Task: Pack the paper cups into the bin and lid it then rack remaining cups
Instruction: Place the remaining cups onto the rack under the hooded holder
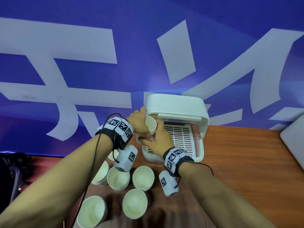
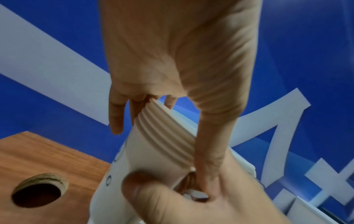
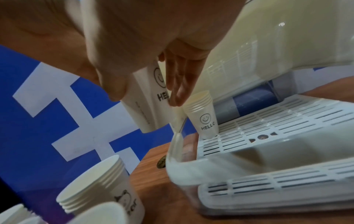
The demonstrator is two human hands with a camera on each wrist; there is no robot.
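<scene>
My hands hold one stack of cups [image 1: 151, 125] at the open bin's [image 1: 199, 142] left edge. My left hand [image 1: 138, 122] wraps its ribbed top, and my right hand [image 1: 158, 142] grips lower down. Another stack [image 3: 205, 116] stands inside (smiley face showing). More cups [image 1: 143, 177] wait on the bench [image 1: 238, 162].

**Cups behind your hands, bin ahead**

Your left hand [image 1: 139, 122] and right hand [image 1: 158, 142] meet on one cup [image 1: 151, 125] at the bin [image 1: 199, 145]'s left edge. Loose cups [image 1: 143, 178] stand on the table [image 1: 238, 162] behind your wrists.
</scene>
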